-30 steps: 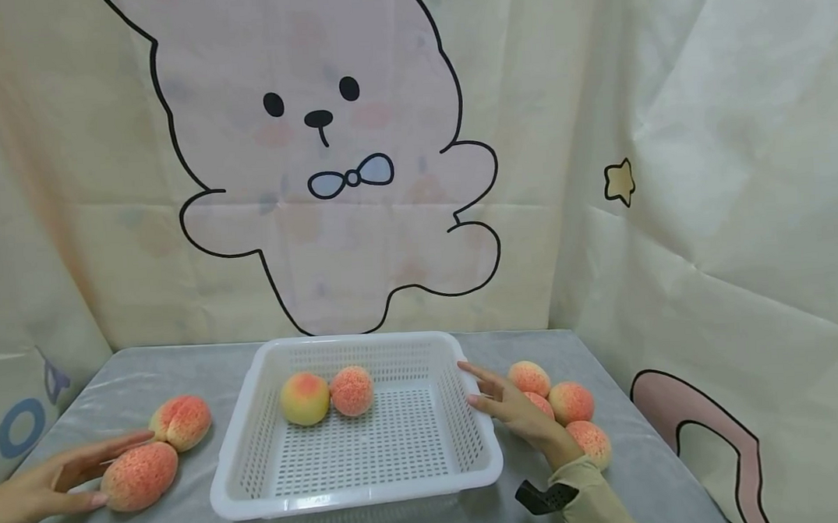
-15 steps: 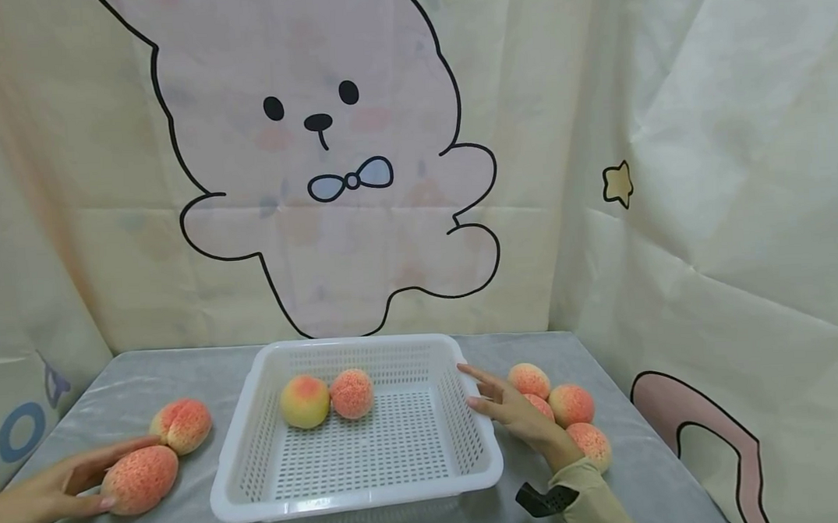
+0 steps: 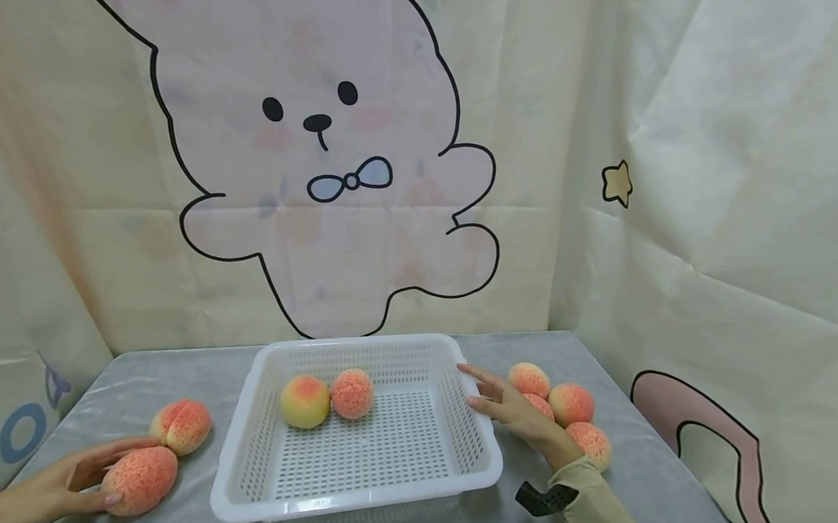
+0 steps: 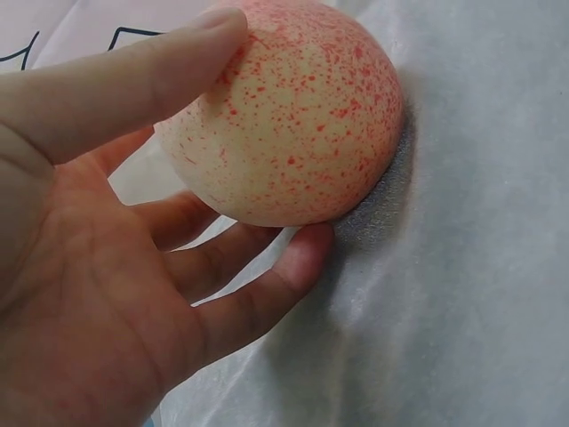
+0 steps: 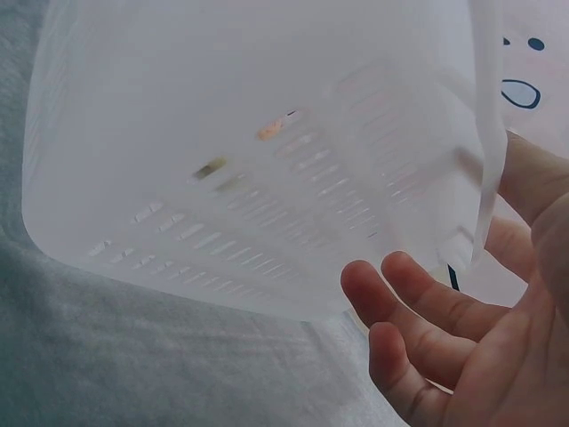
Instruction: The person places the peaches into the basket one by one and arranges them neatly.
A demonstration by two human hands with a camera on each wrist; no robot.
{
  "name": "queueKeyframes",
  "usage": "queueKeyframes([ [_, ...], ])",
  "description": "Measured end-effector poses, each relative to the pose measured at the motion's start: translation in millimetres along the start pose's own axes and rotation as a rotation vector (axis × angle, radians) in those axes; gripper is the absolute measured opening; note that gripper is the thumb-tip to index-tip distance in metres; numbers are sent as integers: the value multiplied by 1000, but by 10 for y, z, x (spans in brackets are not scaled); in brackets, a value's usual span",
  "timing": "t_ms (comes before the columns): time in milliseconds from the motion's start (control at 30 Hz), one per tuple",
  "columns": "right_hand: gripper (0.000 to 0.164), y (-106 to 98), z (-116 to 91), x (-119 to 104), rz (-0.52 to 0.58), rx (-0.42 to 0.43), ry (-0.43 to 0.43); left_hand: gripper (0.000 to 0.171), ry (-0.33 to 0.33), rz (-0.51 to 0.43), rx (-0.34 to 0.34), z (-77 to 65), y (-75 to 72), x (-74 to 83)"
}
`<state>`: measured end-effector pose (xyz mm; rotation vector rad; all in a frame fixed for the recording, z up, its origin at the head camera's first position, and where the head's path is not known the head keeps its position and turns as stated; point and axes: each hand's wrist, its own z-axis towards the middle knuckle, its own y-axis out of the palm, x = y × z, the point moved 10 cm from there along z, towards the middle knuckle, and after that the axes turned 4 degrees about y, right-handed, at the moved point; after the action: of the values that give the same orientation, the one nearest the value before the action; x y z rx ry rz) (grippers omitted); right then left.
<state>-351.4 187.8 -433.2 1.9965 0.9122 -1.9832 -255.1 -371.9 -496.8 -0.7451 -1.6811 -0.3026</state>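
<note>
Speckled peach (image 3: 141, 481) — within left grip (image 3: 58, 486) — 2nd peach (image 3: 181, 425) just beyond.

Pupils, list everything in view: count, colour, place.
Basket: 1, white, middle
Inner peaches: 2, yellow and coral, basket
Left peaches: 2, coral, left of basket
Right peaches: 4, coral, right of basket
Cloth: 1, grey, tabletop
Sheeting: count unclear, cream, walls
Cartoon animal: 1, lilac, back
Star: 1, yellow, right
Arch: 1, pink, right
Wall prints: several, blue, purple, left
Wrist device: 1, black, right
Sleeve: 1, beige, right
Left grip: 1, bare, holding nearer left peach
Right grip: 1, bare, on basket rim
</note>
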Motion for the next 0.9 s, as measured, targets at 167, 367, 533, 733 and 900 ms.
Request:
queueKeyframes([
  [167, 64, 8, -5, 22, 3, 5, 15, 53, 26, 49, -5, -35, -36, 16],
  [367, 64, -20, -6, 42, -14, 47, 41, 49, 13, 88, 22, -57, -104, 53],
  [533, 65, -38, -6, 54, -19, 61, 49, 46, -37, 148, 64, -64, -148, 138],
  [733, 64, -27, -5, 50, -16, 50, 43, 54, -30, 233, 118, -84, -179, 306],
  [900, 65, -20, -12, 34, -16, 38, 37, 58, -7, 207, 116, -97, -142, 468],
])
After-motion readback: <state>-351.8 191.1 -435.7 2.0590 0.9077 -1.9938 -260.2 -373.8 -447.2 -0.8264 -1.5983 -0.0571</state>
